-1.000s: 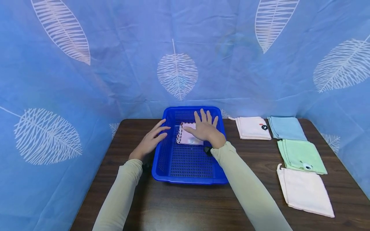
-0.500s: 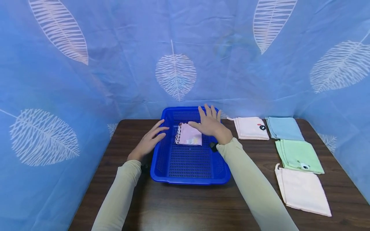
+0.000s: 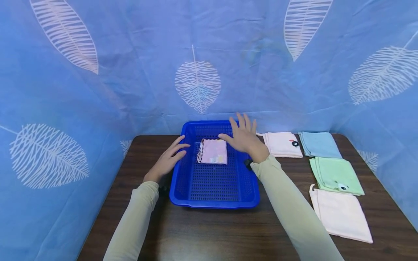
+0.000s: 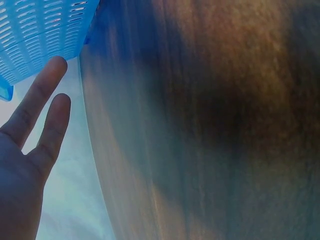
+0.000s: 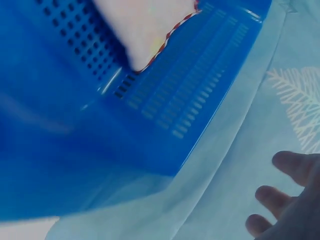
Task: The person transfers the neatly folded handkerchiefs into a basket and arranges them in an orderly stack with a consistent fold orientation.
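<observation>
A blue plastic basket (image 3: 213, 203) with a slotted floor stands on the table. Inside it, toward the back, lies a folded pink cloth (image 3: 213, 151) with a dark checked edge at its left side; the right wrist view shows red-and-white trim on the cloth (image 5: 155, 30). My left hand (image 3: 168, 159) is at the basket's left rim, fingers spread and relaxed; two of its fingers show against the basket wall in the left wrist view. Over the right back rim my right hand (image 3: 246, 139) hovers with fingers spread, holding nothing.
On the right of the dark wooden table (image 3: 209, 232) lie a folded white cloth (image 3: 281, 145), a blue cloth (image 3: 320, 145), a green cloth (image 3: 336, 174) and a pale pink cloth (image 3: 341, 215). A blue leaf-print curtain (image 3: 147, 72) hangs behind the table.
My right hand has moved right and back, from above the pink cloth to the basket's right rim, uncovering the cloth. The left hand has stayed at the left rim.
</observation>
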### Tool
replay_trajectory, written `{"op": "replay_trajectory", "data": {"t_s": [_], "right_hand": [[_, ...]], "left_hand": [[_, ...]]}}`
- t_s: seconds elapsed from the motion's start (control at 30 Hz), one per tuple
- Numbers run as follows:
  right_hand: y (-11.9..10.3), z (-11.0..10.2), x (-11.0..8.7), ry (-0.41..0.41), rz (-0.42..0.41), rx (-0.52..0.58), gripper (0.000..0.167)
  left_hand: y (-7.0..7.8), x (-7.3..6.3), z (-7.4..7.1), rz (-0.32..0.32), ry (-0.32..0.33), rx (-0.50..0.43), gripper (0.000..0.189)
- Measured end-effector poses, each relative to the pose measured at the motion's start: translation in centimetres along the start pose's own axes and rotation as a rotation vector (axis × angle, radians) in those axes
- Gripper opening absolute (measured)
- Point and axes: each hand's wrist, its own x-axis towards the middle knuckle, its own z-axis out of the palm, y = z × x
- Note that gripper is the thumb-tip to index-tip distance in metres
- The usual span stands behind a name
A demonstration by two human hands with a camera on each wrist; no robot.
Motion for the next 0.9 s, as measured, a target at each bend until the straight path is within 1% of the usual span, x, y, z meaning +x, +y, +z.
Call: {"op": "replay_trajectory", "data": {"t_s": [0.07,0.2,0.37,0.53,0.63,0.73,0.9], "right_hand": [[0.2,-0.1,-0.1,0.014,-0.02,-0.008,0.087],[0.6,-0.4,-0.2,0.032,-0.034,-0.017,0.084],[1.5,-0.9,-0.4,0.032,-0.02,-0.043,0.084],[2.5,-1.4,-0.7,0.015,-0.008,-0.077,0.086],[3.1,-1.7,-0.9,0.022,-0.022,-0.086,0.085],[3.7,-1.7,-1.0,0.084,-0.077,-0.114,0.079],[4.6,-1.7,-1.2,0.266,-0.199,-0.193,0.059]], "left_hand": [[-0.1,-0.1,0.0,-0.003,0.003,-0.001,0.04],[-0.2,-0.2,0.0,-0.003,0.004,0.002,0.04],[-0.2,0.0,0.0,0.002,-0.001,0.01,0.045],[-0.1,0.0,-0.1,0.005,-0.002,0.011,0.041],[0.0,0.0,-0.1,0.007,-0.004,0.012,0.039],[0.0,0.0,-0.1,0.009,-0.007,0.014,0.039],[-0.1,0.1,0.0,0.017,0.004,0.025,0.038]]}}
